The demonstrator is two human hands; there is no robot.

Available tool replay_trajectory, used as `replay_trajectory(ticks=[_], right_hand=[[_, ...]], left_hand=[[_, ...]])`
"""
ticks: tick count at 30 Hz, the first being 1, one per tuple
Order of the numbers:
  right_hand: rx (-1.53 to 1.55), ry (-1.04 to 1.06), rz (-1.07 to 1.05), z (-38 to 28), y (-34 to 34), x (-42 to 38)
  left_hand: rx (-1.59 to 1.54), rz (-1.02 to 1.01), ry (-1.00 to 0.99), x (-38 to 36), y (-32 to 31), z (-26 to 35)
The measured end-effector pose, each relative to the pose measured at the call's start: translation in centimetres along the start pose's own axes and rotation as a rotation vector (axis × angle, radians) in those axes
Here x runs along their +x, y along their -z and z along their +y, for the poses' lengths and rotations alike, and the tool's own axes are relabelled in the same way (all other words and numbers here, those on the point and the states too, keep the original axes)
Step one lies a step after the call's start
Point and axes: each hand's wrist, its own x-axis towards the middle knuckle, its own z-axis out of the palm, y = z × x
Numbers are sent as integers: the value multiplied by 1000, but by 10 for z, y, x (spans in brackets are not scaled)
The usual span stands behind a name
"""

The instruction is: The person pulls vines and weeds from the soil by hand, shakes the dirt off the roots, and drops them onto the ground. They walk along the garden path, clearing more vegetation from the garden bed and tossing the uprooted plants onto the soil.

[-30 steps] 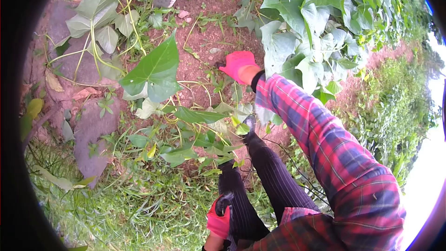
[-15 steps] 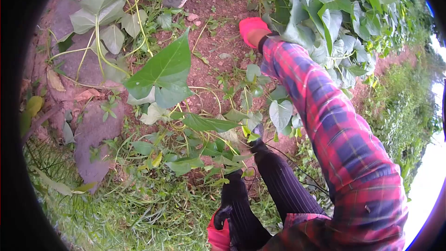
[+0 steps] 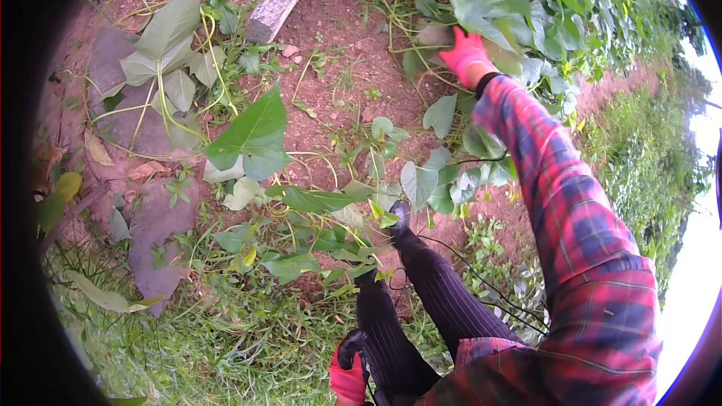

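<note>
My right hand, in a pink glove, reaches into broad-leaved vines at the upper right. Its fingers are spread apart beside the stems, and a large leaf partly covers the hand. I cannot see anything gripped in it. At the lower edge, my left hand hangs by my leg in a red glove with a black part. Its fingers look curled closed, and what they hold, if anything, is hidden. Thin black cords run beside my legs.
Cut vines with leaves trail across the reddish soil. A grey stone post lies at the top, and flat dark stones are on the left. Grass grows around my feet. More foliage stretches off to the right.
My right hand has moved right, from over bare soil into the edge of the vines, and its fingers now show spread. My left hand stays low by my leg. The view has shifted slightly.
</note>
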Motion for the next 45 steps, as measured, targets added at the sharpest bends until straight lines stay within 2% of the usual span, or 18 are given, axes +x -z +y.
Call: replay_trajectory(ticks=[1, 2, 4, 6, 7, 8, 10, 11, 13, 15, 17, 23, 24, 30, 35, 37, 40, 45], right_hand=[[-45, 0, -24, 7, 11, 1], [236, -125, -279, 21, 24, -2], [106, 417, -79, 50, 12, -2], [435, 463, 188, 41, 20, -52], [209, 483, 228, 19, 43, -96], [227, 926, 440, 27, 9, -98], [315, 1153, 0, -2, 3, -140], [305, 1158, -162, -11, -25, -148], [305, 786, -109, -8, -88, -136], [187, 132, -154, -6, -112, -106], [319, -164, -185, 16, -168, -71], [175, 144, -510, 15, -103, -87], [-177, 423, -42, 14, -107, -103], [-137, 775, 293, 5, -208, -111], [306, 210, -183, -25, -202, -149], [-325, 612, -449, -33, -140, -147], [-59, 562, -699, -45, -113, -176], [235, 405, -472, -118, -77, -272]], left_hand=[[84, 32, -8, -2, -7, 9], [125, -5, -31, -1, -8, 9], [156, -30, -4, 2, -20, 27], [191, -53, 18, 5, -30, 39], [193, -49, 27, 6, -34, 41], [196, -45, 36, 8, -38, 42], [241, -76, 71, 13, -37, 42], [276, -98, 107, 16, -36, 40], [302, -104, 95, 18, -31, 34], [331, -95, 83, 17, -25, 27], [366, -57, 75, 12, -20, 22], [439, -156, 36, 18, -40, 41], [440, -160, 25, 21, -42, 39], [479, -174, 35, 28, -40, 34], [433, -175, -19, 34, -32, 45], [477, -195, -96, 36, -44, 63], [334, -147, -44, 33, -47, 77], [364, -163, -69, 40, -42, 78]])
